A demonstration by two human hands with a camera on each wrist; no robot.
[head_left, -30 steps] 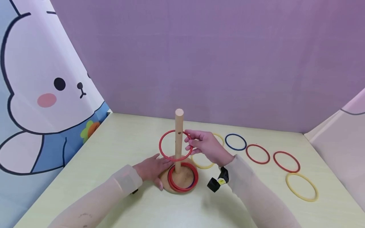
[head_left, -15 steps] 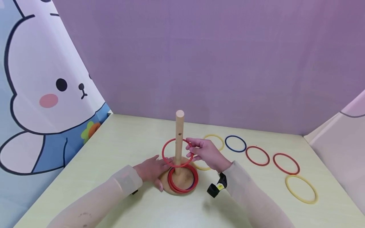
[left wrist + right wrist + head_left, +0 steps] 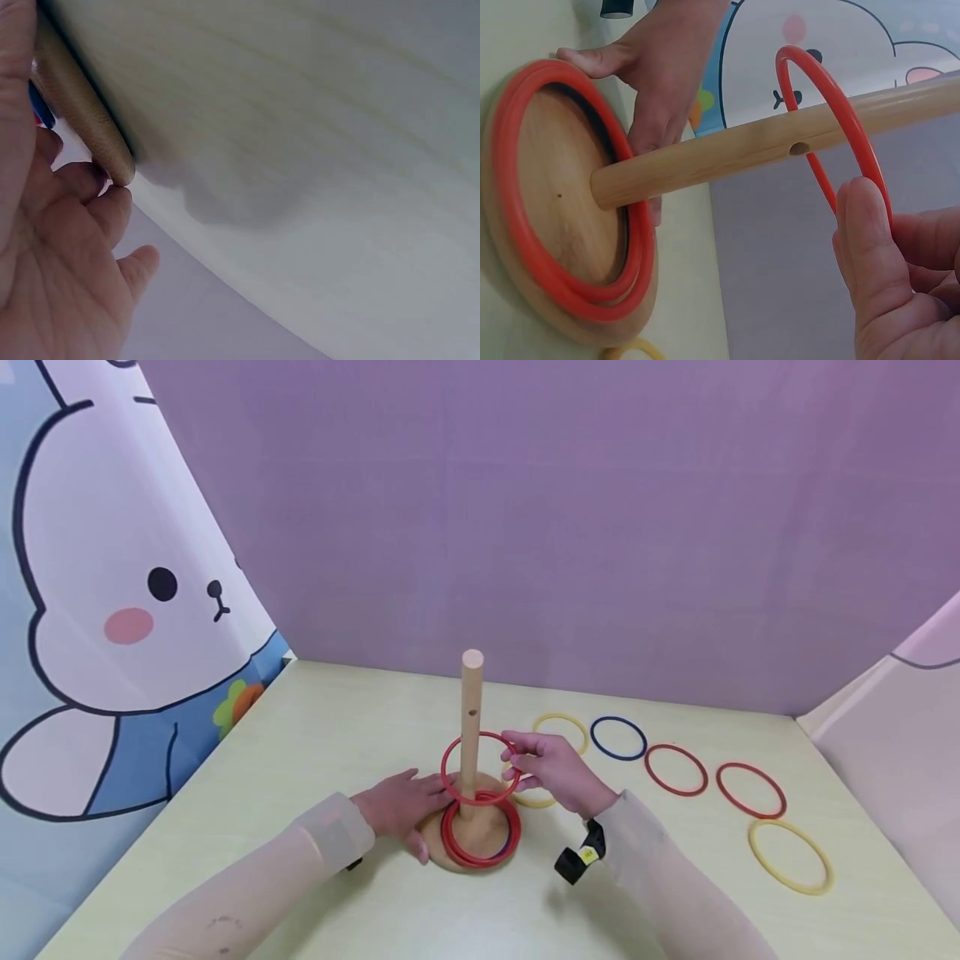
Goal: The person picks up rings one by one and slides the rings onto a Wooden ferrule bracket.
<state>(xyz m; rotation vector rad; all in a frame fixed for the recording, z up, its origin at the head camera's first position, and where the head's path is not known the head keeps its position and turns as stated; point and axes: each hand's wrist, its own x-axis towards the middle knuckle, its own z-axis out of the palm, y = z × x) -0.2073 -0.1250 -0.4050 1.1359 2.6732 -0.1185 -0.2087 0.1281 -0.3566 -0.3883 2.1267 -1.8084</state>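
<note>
Red ring [image 3: 855, 127] circles the wooden post [image 3: 705, 166], tilted and well above the round base [image 3: 562, 195], at lower centre of the head view. It looks light, stiff and smooth, perhaps slightly slippery, so a rim pinch should suit it. The right hand [image 3: 553, 768] nips its right side between thumb and fingers; the left hand [image 3: 399, 803], fingers spread and gripping nothing, touches the base's left edge.
</note>
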